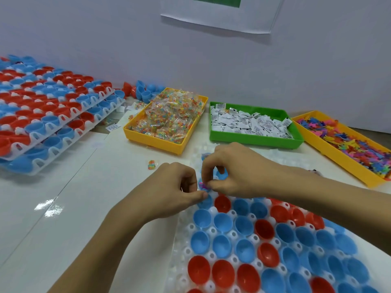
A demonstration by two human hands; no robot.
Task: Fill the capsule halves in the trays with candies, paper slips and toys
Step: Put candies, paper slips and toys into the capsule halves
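Pinching a small pink plastic toy [203, 185] between them, the left hand [176, 188] and right hand [230, 173] are meeting over the far end of the white plastic tray [179, 248] of red and blue capsule halves [222, 244]; fingers of both are curled onto the toy. Behind are sitting a yellow bin of wrapped candies [169, 117], a green bin of paper slips [252, 125] and a yellow bin of coloured toys [349, 142]. Stacked filled trays [48, 108] are lying far left.
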